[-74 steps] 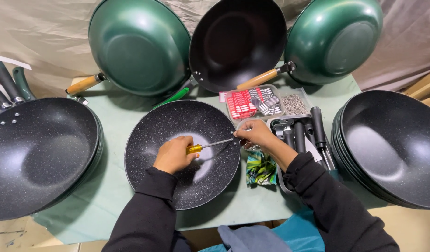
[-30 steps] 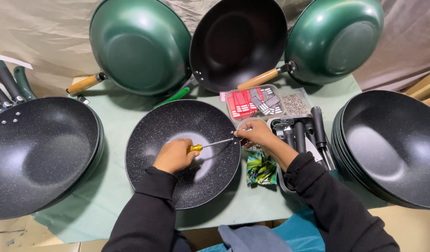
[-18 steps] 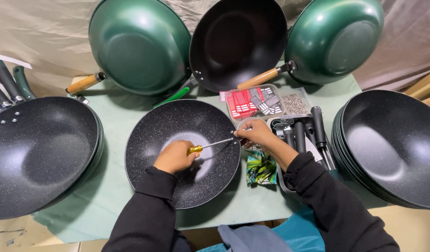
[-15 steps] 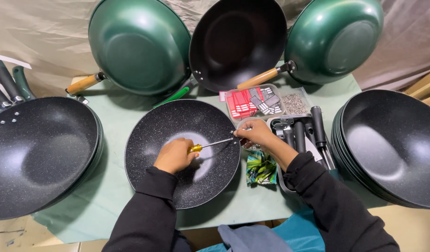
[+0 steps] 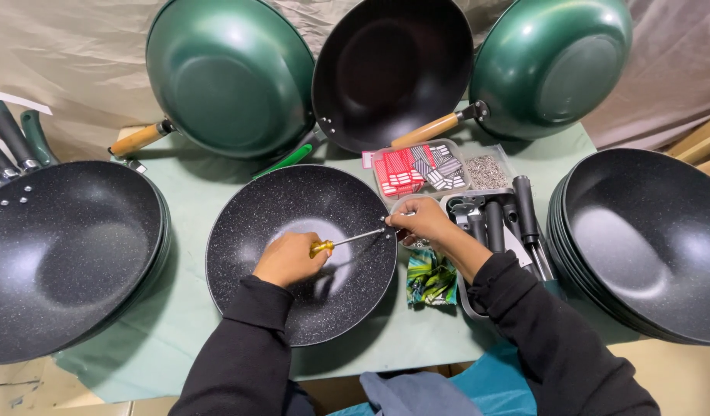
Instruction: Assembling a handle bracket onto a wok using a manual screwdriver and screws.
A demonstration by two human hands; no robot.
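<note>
A black speckled wok (image 5: 293, 208) lies on the green-covered table in front of me. My left hand (image 5: 289, 258) is inside it, closed around the yellow handle of a screwdriver (image 5: 345, 241) whose shaft points right to the wok's rim. My right hand (image 5: 422, 219) grips that rim at the screwdriver's tip, where a small metal part sits under the fingers. What the fingers pinch there is hidden.
Stacks of black woks stand at the left (image 5: 62, 254) and right (image 5: 647, 239). Three woks with wooden handles lean against the back cloth (image 5: 231, 73). A tray of black handles (image 5: 501, 223), clear boxes of small parts (image 5: 416, 169) and a green packet (image 5: 432, 279) lie right of the wok.
</note>
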